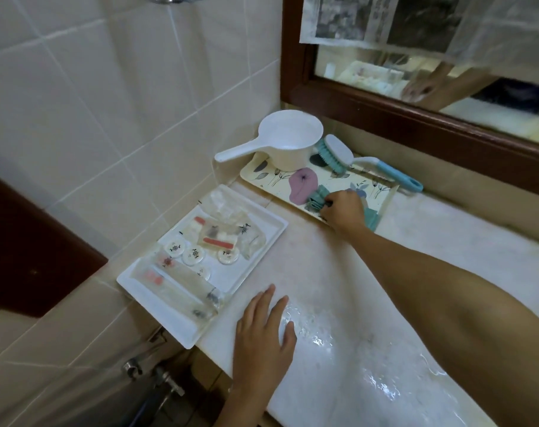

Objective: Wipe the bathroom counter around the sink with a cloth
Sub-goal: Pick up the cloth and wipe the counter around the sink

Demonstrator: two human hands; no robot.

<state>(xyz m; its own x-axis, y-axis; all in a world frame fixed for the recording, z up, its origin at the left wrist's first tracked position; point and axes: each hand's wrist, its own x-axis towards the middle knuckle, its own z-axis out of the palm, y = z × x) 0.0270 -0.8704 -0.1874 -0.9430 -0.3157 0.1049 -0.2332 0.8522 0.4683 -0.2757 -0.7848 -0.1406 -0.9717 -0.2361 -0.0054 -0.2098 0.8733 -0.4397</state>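
Note:
A teal cloth [317, 197] lies bunched on a flowered tray [280, 183] at the back of the pale marble counter [339, 266]. My right hand [343, 209] reaches across the counter and closes its fingers on the cloth over the tray. My left hand [263, 337] rests flat, fingers spread, on the counter's front left edge, holding nothing. Water glistens on the counter just right of that hand. The sink is out of view.
On the flowered tray stand a white dipper [280, 140] and a teal scrub brush [345, 155]. A white tray [197, 257] of wrapped toiletries overhangs the counter's left end. A dark-framed mirror [416, 75] runs along the back wall; tiled wall at left, a metal valve [152, 369] below.

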